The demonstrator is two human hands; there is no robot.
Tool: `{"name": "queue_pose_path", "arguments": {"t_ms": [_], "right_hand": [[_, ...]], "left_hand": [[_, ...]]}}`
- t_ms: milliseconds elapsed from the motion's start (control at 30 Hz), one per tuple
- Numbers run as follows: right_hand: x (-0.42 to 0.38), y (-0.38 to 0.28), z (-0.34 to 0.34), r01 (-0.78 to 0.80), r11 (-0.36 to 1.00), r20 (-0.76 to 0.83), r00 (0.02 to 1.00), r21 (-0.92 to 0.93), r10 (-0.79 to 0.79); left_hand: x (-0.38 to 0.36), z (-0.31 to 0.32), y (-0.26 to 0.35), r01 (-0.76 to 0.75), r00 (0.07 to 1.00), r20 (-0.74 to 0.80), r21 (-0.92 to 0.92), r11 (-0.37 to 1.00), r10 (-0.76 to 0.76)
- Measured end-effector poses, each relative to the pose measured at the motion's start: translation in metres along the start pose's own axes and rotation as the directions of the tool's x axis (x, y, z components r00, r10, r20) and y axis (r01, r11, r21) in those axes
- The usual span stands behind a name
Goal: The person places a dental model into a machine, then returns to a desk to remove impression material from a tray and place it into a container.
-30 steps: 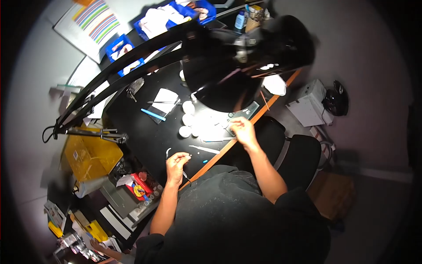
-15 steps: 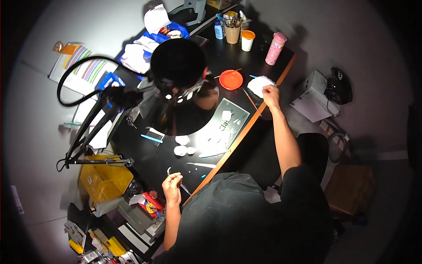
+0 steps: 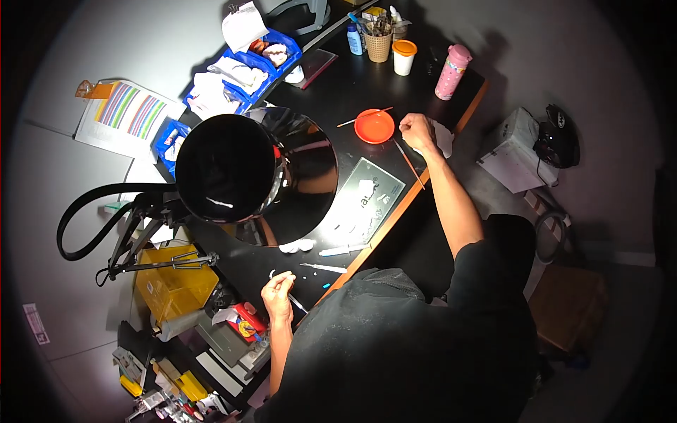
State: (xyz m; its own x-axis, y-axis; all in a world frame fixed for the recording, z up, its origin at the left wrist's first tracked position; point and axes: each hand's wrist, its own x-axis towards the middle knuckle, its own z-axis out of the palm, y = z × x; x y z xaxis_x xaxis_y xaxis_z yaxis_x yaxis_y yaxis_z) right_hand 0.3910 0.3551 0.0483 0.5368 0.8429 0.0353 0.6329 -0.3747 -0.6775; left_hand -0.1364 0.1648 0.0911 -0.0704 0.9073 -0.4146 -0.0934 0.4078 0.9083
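My left hand [image 3: 278, 292] is above the near left of the black table, fingertips pinched. What sits between them is too small to make out. A thin metal tool [image 3: 297, 304] shows beside this hand, partly covered by it. My right hand [image 3: 418, 132] is closed just right of the orange-red dish [image 3: 374, 127], over a white cloth or paper [image 3: 443, 139]; whatever its fingers grip is hidden. One thin brush-like stick [image 3: 410, 166] lies below the dish. Between the hands are a glass-like plate [image 3: 381, 185] with white bits, a white-handled knife-like tool [image 3: 328, 268] and white round pieces [image 3: 300, 245].
A large black lamp [image 3: 226, 155] on a jointed arm hangs over the table's left, blocking part of it. At the back stand a pink bottle [image 3: 453, 72], an orange-lidded cup [image 3: 403, 58], a tool cup [image 3: 377, 46] and blue bins [image 3: 271, 60]. A yellow bin [image 3: 173, 282] sits left.
My right hand has moved left from the white cloth or paper toward the dish. The lamp appears farther left and lower, uncovering the blue bins and hiding some white pieces. My left hand is nearly still.
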Motion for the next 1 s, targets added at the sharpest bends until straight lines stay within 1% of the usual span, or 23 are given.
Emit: {"name": "queue_pose_path", "arguments": {"t_ms": [67,200,267,300,333,367,400,433,467,533,567,600,633,667,700,733,800,833,867,967,1000], "right_hand": [[-0.020,-0.003,0.004,0.036,0.999,0.001,0.999,0.012,-0.036],[-0.066,0.009,0.010,0.119,0.987,-0.089,0.990,0.112,-0.109],[-0.091,0.015,0.014,0.198,0.945,-0.142,0.976,0.260,-0.165],[-0.100,0.028,0.025,0.191,0.906,-0.145,0.979,0.378,-0.146],[-0.113,0.024,0.029,0.177,0.854,-0.143,0.982,0.489,-0.122],[-0.127,0.021,0.029,0.127,0.885,-0.126,0.989,0.448,-0.078],[-0.146,0.000,0.019,0.073,0.912,-0.111,0.993,0.403,-0.030],[-0.160,-0.007,0.022,0.054,0.914,-0.104,0.994,0.402,-0.013],[-0.173,-0.013,0.027,0.043,0.891,-0.068,0.998,0.453,-0.013],[-0.202,-0.030,0.035,0.071,0.853,-0.008,0.997,0.517,-0.078],[-0.218,-0.039,0.038,0.088,0.843,0.043,0.991,0.530,-0.130],[-0.235,-0.051,0.038,0.107,0.831,0.090,0.979,0.546,-0.185],[-0.254,-0.068,0.034,0.077,0.833,0.168,0.965,0.548,-0.199],[-0.272,-0.080,0.031,0.085,0.831,0.234,0.939,0.550,-0.251],[-0.287,-0.094,0.028,0.132,0.823,0.250,0.916,0.552,-0.314],[-0.301,-0.103,0.026,0.177,0.814,0.265,0.889,0.554,-0.374],[-0.324,-0.101,0.036,0.136,0.846,0.394,0.839,0.516,-0.375],[-0.332,-0.100,0.042,0.126,0.885,0.474,0.806,0.449,-0.355],[-0.337,-0.098,0.047,0.175,0.911,0.556,0.744,0.373,-0.371],[-0.348,-0.107,0.049,0.208,0.945,0.700,0.635,0.251,-0.326],[-0.350,-0.109,0.053,0.269,0.938,0.675,0.654,0.217,-0.343]], "left_hand": [[0.002,0.003,0.001,-0.017,1.000,0.006,0.056,0.998,0.017],[0.003,0.011,0.004,-0.028,0.999,-0.012,0.122,0.992,0.030],[0.003,0.010,0.004,-0.058,0.998,0.011,0.185,0.981,0.057],[0.003,0.011,0.006,-0.066,0.998,0.006,0.197,0.978,0.066],[0.003,0.010,0.004,-0.063,0.998,0.004,0.174,0.983,0.064],[0.004,0.010,0.003,-0.077,0.997,0.000,0.187,0.979,0.078],[0.003,0.009,0.001,-0.086,0.996,0.000,0.203,0.975,0.088],[0.004,0.008,0.000,-0.106,0.994,0.005,0.202,0.974,0.107],[0.002,0.007,-0.001,-0.128,0.991,0.000,0.194,0.973,0.131],[0.001,0.005,-0.004,-0.128,0.989,-0.040,0.235,0.963,0.141],[0.002,0.002,-0.007,-0.150,0.986,-0.037,0.267,0.952,0.165],[-0.001,0.002,-0.004,-0.166,0.984,-0.014,0.259,0.952,0.175],[-0.002,0.001,-0.002,-0.166,0.985,-0.007,0.270,0.948,0.175],[-0.003,0.000,-0.002,-0.166,0.985,0.000,0.283,0.945,0.173],[-0.003,-0.003,-0.003,-0.191,0.981,0.024,0.297,0.936,0.193],[-0.001,-0.006,-0.007,-0.246,0.969,0.041,0.303,0.921,0.245],[0.001,-0.013,-0.011,-0.268,0.963,0.062,0.298,0.916,0.261],[0.001,-0.016,-0.013,-0.243,0.970,0.065,0.295,0.924,0.234],[0.002,-0.018,-0.015,-0.219,0.976,0.071,0.292,0.931,0.208],[0.001,-0.021,-0.018,-0.180,0.982,0.104,0.267,0.947,0.158],[0.002,-0.020,-0.017,-0.176,0.982,0.116,0.253,0.951,0.151]]}}
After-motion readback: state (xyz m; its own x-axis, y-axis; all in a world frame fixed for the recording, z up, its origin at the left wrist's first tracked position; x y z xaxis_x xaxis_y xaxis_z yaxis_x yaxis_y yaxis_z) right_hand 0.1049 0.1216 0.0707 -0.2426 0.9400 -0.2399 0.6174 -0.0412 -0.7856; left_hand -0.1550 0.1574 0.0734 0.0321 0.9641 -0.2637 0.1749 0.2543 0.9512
